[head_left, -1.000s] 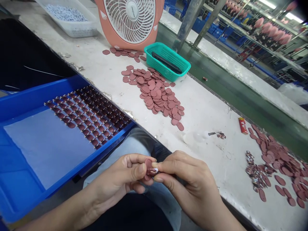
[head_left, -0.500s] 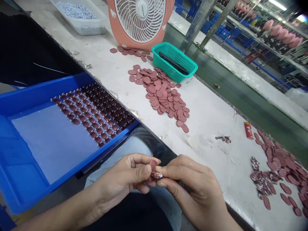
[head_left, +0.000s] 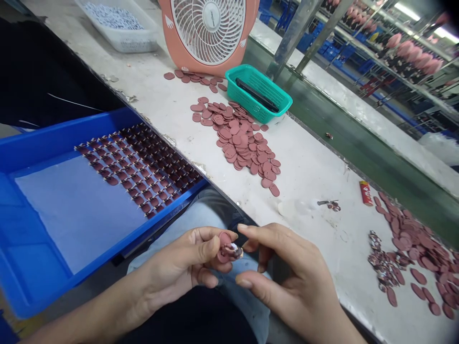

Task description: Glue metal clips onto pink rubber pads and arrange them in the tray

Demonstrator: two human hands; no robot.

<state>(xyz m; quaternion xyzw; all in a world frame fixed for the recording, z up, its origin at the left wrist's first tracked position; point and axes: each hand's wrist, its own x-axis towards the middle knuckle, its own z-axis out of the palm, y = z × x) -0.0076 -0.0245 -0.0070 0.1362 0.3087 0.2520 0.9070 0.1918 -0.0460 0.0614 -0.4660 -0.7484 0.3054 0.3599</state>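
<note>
My left hand (head_left: 186, 263) pinches a small reddish-brown oval piece (head_left: 227, 249) with a patterned bit on it, held above my lap. My right hand (head_left: 287, 272) hovers just right of it, fingers spread apart and off the piece. A blue tray (head_left: 32, 282) on my left holds neat rows of finished reddish pieces (head_left: 139, 165) on a pale sheet. On the white table lie a heap of plain oval pieces (head_left: 244, 141) ahead and a second heap (head_left: 416, 243) at the right beside a small pile of patterned bits (head_left: 385, 263).
A pink desk fan (head_left: 210, 31) stands at the table's back, with a teal basket (head_left: 261, 95) holding a dark tool beside it. A white bin (head_left: 118, 24) sits far left. A small red object (head_left: 366, 193) and a small tool (head_left: 328, 204) lie mid-table. A green conveyor runs beyond.
My right hand has let go of the piece and opened, its fingers drawing back to the right. My left hand keeps the piece pinched.
</note>
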